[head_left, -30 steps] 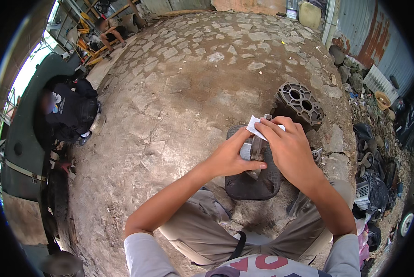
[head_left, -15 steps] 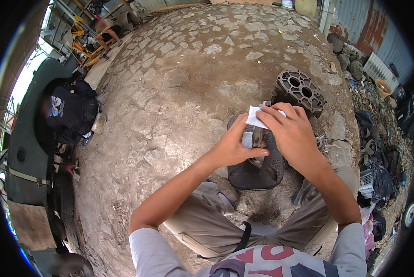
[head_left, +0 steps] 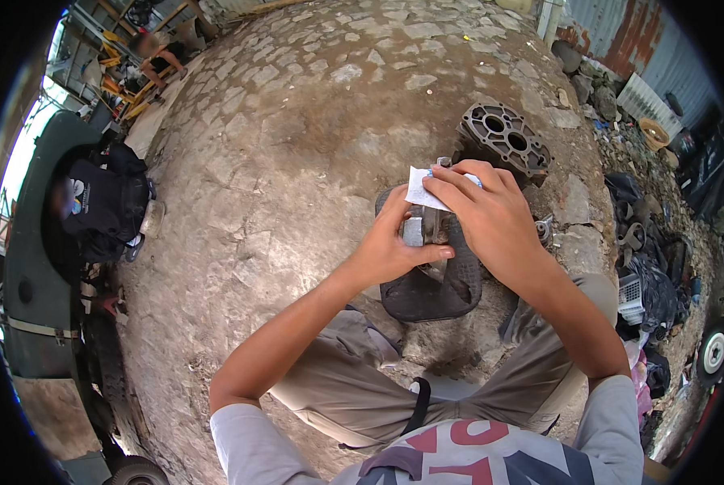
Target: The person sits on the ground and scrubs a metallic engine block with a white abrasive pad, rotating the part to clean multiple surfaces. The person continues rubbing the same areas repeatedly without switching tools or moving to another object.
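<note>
My left hand [head_left: 389,249] is wrapped around the side of a grey metal part [head_left: 413,233], its thumb stretched across the near side. My right hand [head_left: 498,220] lies over the part's far end, its bent fingers pressing a folded white sheet [head_left: 420,186] with faint blue marks against it. Whether the sheet is paper or cloth I cannot tell. Much of the part is hidden by both hands. Underneath lies a worn black rubber pad [head_left: 431,297], between my bent legs. Just beyond my right hand stands a round metal housing [head_left: 507,139] with several holes.
Stony, dusty ground [head_left: 241,210] spreads ahead and left. A person in dark clothes [head_left: 107,202] crouches by a dark green vehicle body [head_left: 35,234]; another person [head_left: 158,58] sits far left. At right lie black bags [head_left: 657,299], a white plastic basket [head_left: 630,299] and scrap along the wall.
The whole view has shifted, so everything sits slightly farther left and up. Both hands keep their hold; the white sheet stays at the part's far end, at a slightly different angle.
</note>
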### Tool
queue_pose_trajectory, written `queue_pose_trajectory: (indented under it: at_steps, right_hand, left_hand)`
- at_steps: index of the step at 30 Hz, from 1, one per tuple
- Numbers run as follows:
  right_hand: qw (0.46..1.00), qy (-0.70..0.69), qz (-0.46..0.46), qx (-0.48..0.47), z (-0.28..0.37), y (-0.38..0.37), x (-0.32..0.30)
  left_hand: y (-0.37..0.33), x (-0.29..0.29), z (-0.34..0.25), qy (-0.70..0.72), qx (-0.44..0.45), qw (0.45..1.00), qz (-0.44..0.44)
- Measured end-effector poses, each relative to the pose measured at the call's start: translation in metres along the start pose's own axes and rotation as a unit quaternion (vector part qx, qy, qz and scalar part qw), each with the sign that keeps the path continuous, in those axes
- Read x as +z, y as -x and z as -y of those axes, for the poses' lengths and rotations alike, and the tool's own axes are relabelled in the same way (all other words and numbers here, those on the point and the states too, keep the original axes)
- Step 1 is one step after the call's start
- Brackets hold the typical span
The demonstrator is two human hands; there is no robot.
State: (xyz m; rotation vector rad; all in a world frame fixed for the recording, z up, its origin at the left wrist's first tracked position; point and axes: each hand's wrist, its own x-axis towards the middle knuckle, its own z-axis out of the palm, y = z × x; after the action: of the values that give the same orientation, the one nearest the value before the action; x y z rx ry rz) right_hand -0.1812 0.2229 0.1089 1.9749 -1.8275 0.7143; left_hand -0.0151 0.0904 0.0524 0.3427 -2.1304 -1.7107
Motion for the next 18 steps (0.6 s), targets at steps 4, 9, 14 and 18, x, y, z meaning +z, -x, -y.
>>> queue_pose_trajectory:
  at_steps: [4, 9, 14, 18]
  right_hand:
    - [1.000, -0.005, 0.018, -0.001, 0.003, 0.006, -0.006]
    - [1.000, 0.007, 0.014, -0.012, 0.003, 0.006, -0.005]
    - [1.000, -0.011, 0.014, 0.008, -0.002, 0.009, -0.005]
    - [1.000, 0.018, 0.014, 0.009, 0.003, 0.010, -0.005]
  left_hand:
    - [0.001, -0.001, -0.007, -0.056, 0.009, 0.998, 0.004]
    - [0.002, -0.001, -0.005, -0.067, 0.030, 0.997, 0.001]
    - [0.001, 0.003, 0.002, 0.004, 0.005, 1.000, 0.002]
    - [0.000, 0.003, 0.002, -0.049, 0.026, 0.998, 0.001]
